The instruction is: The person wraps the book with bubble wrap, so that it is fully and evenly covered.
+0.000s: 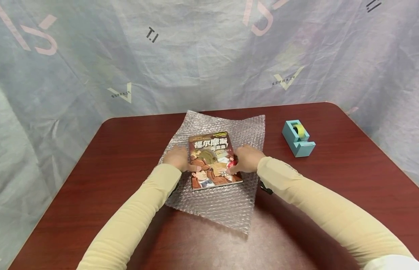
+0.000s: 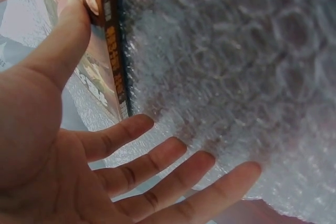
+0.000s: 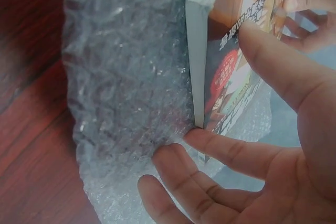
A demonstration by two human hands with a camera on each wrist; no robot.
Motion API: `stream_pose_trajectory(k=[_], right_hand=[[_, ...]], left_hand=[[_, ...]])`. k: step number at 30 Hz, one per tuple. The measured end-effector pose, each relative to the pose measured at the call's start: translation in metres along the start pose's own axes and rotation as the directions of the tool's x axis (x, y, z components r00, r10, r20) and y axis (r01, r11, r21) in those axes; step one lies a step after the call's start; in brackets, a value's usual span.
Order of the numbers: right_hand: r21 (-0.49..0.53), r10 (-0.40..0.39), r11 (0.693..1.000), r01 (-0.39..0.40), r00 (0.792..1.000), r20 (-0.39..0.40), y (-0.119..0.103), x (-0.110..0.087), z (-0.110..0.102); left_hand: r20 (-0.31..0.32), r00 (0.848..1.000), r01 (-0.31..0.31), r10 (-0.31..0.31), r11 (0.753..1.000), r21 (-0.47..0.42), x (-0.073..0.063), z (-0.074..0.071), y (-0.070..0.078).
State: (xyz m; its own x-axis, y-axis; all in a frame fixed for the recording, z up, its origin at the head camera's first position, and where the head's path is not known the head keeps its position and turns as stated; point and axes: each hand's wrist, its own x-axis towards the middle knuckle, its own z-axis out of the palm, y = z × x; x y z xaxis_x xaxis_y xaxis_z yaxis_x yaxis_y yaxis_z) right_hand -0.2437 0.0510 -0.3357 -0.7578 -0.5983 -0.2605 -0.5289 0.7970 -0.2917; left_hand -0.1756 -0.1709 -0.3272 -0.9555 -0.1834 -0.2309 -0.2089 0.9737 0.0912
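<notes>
The book [image 1: 209, 159] lies closed, slightly turned, brown illustrated cover up, its white title toward the far edge. Beneath it, clear bubble wrap [image 1: 223, 206] is spread askew on the tabletop [image 1: 104, 165], showing all around.

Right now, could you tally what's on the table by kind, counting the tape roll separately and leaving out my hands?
Book: 1, lying on the wrap
Bubble wrap sheet: 1
Tape dispenser: 1, light blue
Yellow tape roll: 1, in the dispenser
Total: 4
</notes>
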Motion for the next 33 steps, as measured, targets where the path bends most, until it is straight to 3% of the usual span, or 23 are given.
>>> stream_pose_trajectory(k=[3, 15, 20, 30, 33], right_hand=[[0.026, 0.015, 1.0, -0.016, 1.0, 0.02, -0.008, -0.007, -0.009], [0.01, 0.008, 1.0, -0.008, 1.0, 0.029, -0.005, -0.006, -0.009], [0.011, 0.004, 1.0, -0.004, 1.0, 0.025, -0.004, -0.006, -0.01], [0.049, -0.022, 0.999, 0.023, 1.0, -0.007, -0.003, -0.011, -0.011], [0.056, -0.031, 0.998, 0.032, 0.999, -0.017, -0.004, -0.014, -0.012]], left_hand=[[-0.002, 1.0, -0.017, 0.017, 1.0, 0.001, -0.007, -0.009, -0.002], [0.022, 1.0, -0.01, 0.01, 1.0, 0.014, 0.003, -0.002, -0.003], [-0.001, 1.0, -0.022, 0.022, 1.0, 0.01, 0.001, -0.004, -0.004], [0.031, 0.999, -0.008, 0.008, 1.0, 0.007, -0.005, -0.008, -0.009], [0.013, 1.0, -0.025, 0.025, 1.0, 0.015, -0.009, -0.008, -0.011]])
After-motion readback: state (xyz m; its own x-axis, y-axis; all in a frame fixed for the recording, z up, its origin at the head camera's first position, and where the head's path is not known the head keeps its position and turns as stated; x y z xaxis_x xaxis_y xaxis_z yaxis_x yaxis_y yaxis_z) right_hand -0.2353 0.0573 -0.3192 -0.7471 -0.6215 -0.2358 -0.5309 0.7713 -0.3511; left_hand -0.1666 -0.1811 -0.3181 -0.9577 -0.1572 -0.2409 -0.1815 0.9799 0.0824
